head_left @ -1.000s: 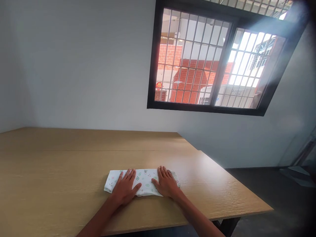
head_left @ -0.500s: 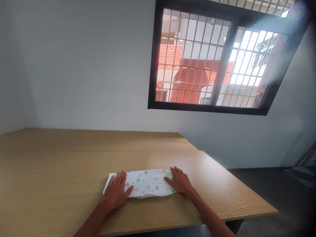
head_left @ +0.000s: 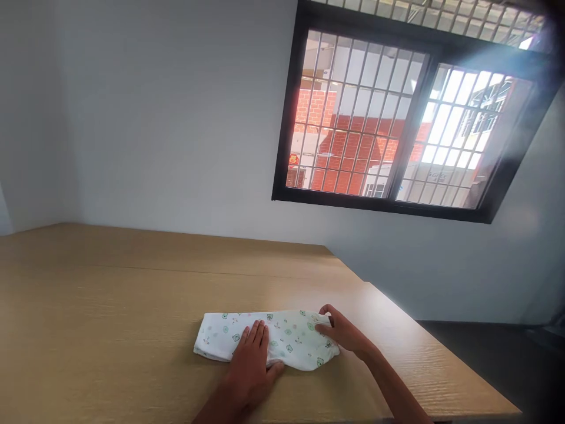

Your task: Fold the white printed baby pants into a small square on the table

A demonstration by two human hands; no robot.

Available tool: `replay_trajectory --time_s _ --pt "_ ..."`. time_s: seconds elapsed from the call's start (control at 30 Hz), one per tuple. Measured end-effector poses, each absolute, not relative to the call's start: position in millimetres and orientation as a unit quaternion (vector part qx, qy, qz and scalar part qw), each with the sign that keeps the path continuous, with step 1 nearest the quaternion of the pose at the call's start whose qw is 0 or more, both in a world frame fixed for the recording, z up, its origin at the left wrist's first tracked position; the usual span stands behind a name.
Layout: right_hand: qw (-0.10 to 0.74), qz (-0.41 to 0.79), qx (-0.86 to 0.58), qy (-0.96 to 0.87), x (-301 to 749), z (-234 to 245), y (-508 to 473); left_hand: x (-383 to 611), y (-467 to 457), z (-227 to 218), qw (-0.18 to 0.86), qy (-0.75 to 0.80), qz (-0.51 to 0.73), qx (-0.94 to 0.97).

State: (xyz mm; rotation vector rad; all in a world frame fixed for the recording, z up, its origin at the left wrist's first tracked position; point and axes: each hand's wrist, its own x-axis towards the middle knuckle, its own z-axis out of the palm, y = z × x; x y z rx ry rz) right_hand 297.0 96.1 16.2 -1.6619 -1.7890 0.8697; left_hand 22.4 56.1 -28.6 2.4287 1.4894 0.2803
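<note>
A folded white cloth [head_left: 229, 335] printed with small green figures lies as a long strip on the wooden table [head_left: 110, 318], near its front edge. My left hand [head_left: 251, 365] rests flat on the middle of the cloth, fingers stretched out. At the cloth's right end, my right hand [head_left: 342, 331] has its fingers curled and pinched on the edge of the fabric.
The table runs far to the left and back to a grey wall. Its right edge [head_left: 441, 353] drops to a dark floor [head_left: 507, 365]. A barred, black-framed window [head_left: 397, 118] sits high in the wall, showing red brick outside.
My left hand slid from the cloth's left end to its middle. My right hand went from lying flat to pinching the right end. The view shifted slightly.
</note>
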Motion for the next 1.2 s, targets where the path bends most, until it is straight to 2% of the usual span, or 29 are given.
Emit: replay_trajectory --time_s 0.13,0.27,0.43,0.57,0.77,0.87,1.07,1.2 --pt "0.3 0.407 -0.574 -0.644 310.3 47.1 92.9 14.1 51.5 -32.1 0.161 0.535 0.107 0.823" --pt "0.345 0.433 -0.552 -0.624 306.5 75.0 94.6 27.2 41.2 -47.0 0.177 0.526 0.132 0.822" --pt "0.374 0.413 -0.528 -0.641 263.8 112.7 102.6 58.6 27.9 -52.9 0.181 0.519 0.174 0.817" --pt "0.377 0.346 -0.541 -0.668 208.1 130.1 116.0 47.2 28.1 -44.1 0.244 0.514 0.196 0.799" --pt "0.319 0.267 -0.55 -0.724 133.3 107.7 131.5 -35.5 55.1 -22.0 0.532 0.469 0.433 0.557" --pt "0.281 0.246 -0.554 -0.744 106.5 84.1 135.0 -66.9 73.4 -18.1 0.605 0.44 0.49 0.449" --pt "0.229 0.236 -0.564 -0.757 75.3 40.2 131.1 -78.3 83.5 -28.9 0.624 0.447 0.478 0.427" --pt "0.238 0.247 -0.559 -0.755 83.3 26.9 126.6 -77.7 78.1 -32.0 0.608 0.433 0.452 0.489"
